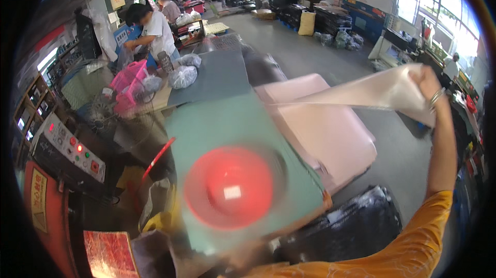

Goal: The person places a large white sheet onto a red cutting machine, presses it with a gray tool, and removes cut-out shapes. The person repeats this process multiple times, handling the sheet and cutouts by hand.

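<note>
My right hand is raised at the far right, closed on one end of a thin, glossy pale pink sheet. The sheet stretches leftward in a narrowing, twisted strip over a stack of pale pink sheets. Left of that stack, on a green work surface, stands a round red basin-like thing; it is blurred, with a small white patch in its middle. A smeared shape at the lower edge may be my left hand; its fingers cannot be made out.
A control box with lit buttons stands at the left, near a floor fan. Black wrapped bundles lie below the pink stack. Beyond the grey board, another person works near a pink basket and plastic bags.
</note>
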### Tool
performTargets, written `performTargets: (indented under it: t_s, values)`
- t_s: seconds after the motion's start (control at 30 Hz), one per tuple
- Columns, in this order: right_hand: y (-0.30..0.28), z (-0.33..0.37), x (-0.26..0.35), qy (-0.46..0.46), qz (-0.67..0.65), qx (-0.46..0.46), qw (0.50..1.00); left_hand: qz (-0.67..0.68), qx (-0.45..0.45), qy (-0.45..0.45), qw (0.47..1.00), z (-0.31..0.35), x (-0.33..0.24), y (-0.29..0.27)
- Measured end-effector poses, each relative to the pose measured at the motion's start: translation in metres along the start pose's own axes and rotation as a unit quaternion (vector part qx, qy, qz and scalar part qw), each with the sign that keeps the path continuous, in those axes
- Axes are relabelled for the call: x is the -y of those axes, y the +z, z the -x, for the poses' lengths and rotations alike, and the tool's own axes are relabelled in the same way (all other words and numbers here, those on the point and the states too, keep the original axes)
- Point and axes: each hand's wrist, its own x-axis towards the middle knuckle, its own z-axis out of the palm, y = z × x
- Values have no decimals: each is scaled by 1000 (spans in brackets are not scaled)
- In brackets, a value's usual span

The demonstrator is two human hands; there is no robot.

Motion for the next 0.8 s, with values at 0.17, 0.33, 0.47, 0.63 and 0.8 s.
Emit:
performTargets:
  t_s: [0.17, 0.33, 0.47, 0.63, 0.8]
  values:
    - [-197, 84, -20, 25, 60, -129, 989, -71, -51, 113, 990, 73, -75, 21]
    - [-333, 159, 22, -61, -4, -113, 992, -41, 17, 170, 985, 156, -107, 35]
    - [-357, 181, 69, -67, -3, -109, 992, -9, -5, 228, 974, 212, -116, 29]
    - [-308, 239, 179, -247, -138, -204, 937, -24, -122, 247, 961, 271, -125, 37]
    - [-232, 315, 337, -511, -295, -13, 807, 19, -228, 420, 878, 282, -136, 94]
